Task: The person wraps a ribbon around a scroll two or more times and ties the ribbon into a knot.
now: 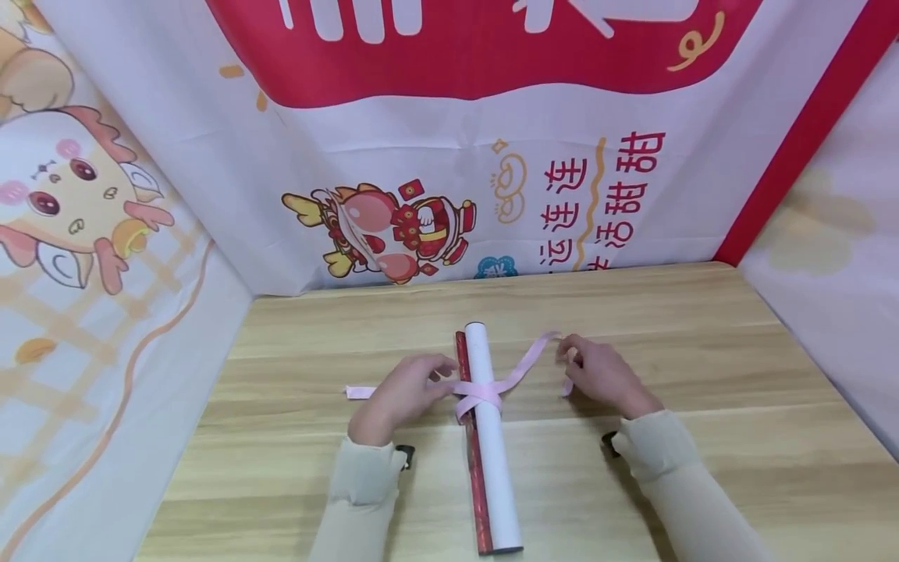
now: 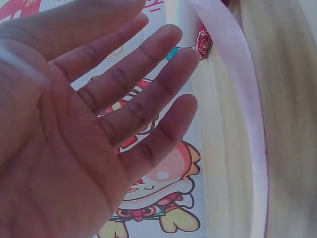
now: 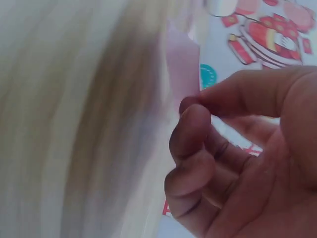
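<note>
A white paper roll [image 1: 497, 476] and a thinner red patterned roll [image 1: 480, 499] lie side by side on the table. Around both of them, near the middle, a pink ribbon [image 1: 488, 396] crosses over itself. My right hand [image 1: 602, 376] pinches the ribbon's right end; the right wrist view shows the ribbon [image 3: 183, 64] between thumb and forefinger. Left of the rolls, my left hand [image 1: 407, 390] is over the ribbon's left tail. In the left wrist view, the palm [image 2: 64, 148] shows with loosely spread fingers and nothing gripped, the ribbon [image 2: 250, 99] running past them.
The wood-grain table [image 1: 281, 343] extends beneath everything. A printed cloth backdrop [image 1: 435, 125] stands along its far edge, and another printed cloth [image 1: 175, 375] runs along the left side. A white cloth with a red band [image 1: 787, 156] closes off the right.
</note>
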Tool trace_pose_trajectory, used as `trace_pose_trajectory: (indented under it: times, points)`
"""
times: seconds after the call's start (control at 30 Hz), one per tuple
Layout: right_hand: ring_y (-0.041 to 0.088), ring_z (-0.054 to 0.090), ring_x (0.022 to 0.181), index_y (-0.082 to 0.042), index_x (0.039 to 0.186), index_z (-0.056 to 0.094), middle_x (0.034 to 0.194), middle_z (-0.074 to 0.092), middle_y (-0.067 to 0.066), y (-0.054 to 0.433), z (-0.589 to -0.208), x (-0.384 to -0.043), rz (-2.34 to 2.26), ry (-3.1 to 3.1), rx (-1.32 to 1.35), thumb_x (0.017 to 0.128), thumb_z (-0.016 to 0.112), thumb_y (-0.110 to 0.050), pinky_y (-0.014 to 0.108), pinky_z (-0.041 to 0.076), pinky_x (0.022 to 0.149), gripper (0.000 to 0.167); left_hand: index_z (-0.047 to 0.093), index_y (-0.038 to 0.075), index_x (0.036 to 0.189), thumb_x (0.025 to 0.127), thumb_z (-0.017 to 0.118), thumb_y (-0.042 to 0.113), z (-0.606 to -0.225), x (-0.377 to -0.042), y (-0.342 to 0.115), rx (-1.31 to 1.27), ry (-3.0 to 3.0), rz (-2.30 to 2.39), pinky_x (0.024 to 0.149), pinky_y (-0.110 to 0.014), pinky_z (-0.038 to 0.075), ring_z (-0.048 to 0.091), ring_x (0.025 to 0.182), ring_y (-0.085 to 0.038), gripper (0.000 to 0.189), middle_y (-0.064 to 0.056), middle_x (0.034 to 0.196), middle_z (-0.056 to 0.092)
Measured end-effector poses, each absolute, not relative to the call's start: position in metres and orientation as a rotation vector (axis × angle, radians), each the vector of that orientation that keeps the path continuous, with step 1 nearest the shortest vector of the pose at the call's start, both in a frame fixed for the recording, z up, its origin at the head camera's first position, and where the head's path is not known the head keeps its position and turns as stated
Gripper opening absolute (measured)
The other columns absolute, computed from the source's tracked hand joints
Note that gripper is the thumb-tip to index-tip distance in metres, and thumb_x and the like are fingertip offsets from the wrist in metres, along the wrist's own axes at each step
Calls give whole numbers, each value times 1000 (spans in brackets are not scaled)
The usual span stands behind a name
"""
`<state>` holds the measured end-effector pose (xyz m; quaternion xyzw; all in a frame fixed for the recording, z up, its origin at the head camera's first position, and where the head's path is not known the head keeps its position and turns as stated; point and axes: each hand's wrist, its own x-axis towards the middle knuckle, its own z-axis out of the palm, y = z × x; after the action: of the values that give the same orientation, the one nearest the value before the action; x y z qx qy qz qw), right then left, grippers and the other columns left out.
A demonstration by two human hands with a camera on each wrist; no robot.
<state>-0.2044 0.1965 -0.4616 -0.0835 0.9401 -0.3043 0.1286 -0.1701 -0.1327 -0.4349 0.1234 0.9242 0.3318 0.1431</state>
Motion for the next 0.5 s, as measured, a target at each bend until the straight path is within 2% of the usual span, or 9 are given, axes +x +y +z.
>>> trace_pose_trajectory:
  times: [0.13,0.37,0.5]
  points:
    - [22,57,81,-6,127,72,105,69,13,191,-454,-197,-1044,2692,-262,104,55,-10,31,49,66,29,70,13,134,103,70,22,-442,-167,-132,372,2647,980,98,-44,58,67,113,-23,32,-4,126,73]
    - [22,59,88,-7,123,76,114,73,13,174,-433,-187,-1176,2733,-329,103,57,-10,33,51,74,27,74,12,124,102,70,15,-446,-163,-130,457,2658,1007,91,-40,59,68,104,-19,22,-2,115,75]
    - [23,63,94,-9,122,78,122,74,14,161,-425,-180,-1160,2766,-325,102,61,-4,35,56,80,27,74,13,125,103,70,16,-445,-162,-132,441,2667,1005,90,-37,59,67,105,-18,23,-1,116,75]
